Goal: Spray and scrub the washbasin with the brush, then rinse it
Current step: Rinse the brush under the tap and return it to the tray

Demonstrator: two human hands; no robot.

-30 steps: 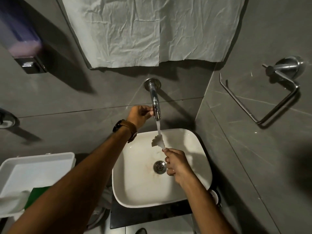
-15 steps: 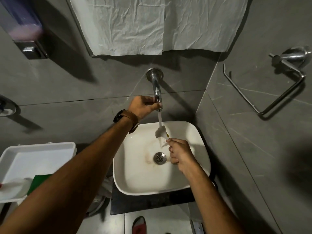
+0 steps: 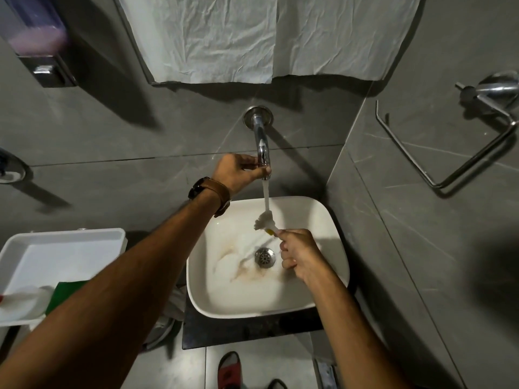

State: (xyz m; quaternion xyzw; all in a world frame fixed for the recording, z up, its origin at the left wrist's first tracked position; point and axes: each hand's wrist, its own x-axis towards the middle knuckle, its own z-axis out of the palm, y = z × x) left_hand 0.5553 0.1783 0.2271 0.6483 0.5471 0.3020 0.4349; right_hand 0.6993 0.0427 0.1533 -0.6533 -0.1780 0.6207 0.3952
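A white square washbasin (image 3: 331, 228) sits below a chrome wall tap (image 3: 261, 141). Water runs from the spout onto the white bristle head of a small brush (image 3: 265, 221). My right hand (image 3: 299, 255) is closed around the brush handle and holds the head in the stream, above the drain (image 3: 264, 257). My left hand (image 3: 238, 171), a brown-strapped watch on its wrist, grips the tip of the tap spout. Brownish stains show on the basin floor left of the drain. No spray bottle can be identified.
A white tray (image 3: 64, 242) at the left holds a green item (image 3: 67, 290) and a white item (image 3: 25, 301). A soap dispenser (image 3: 39, 43) hangs upper left, a chrome towel ring (image 3: 449, 153) on the right wall. White paper (image 3: 252, 37) covers the wall above.
The view has tilted down a little, so a red sandal shows on the floor. The brush stays under the running water and my left hand remains on the spout.
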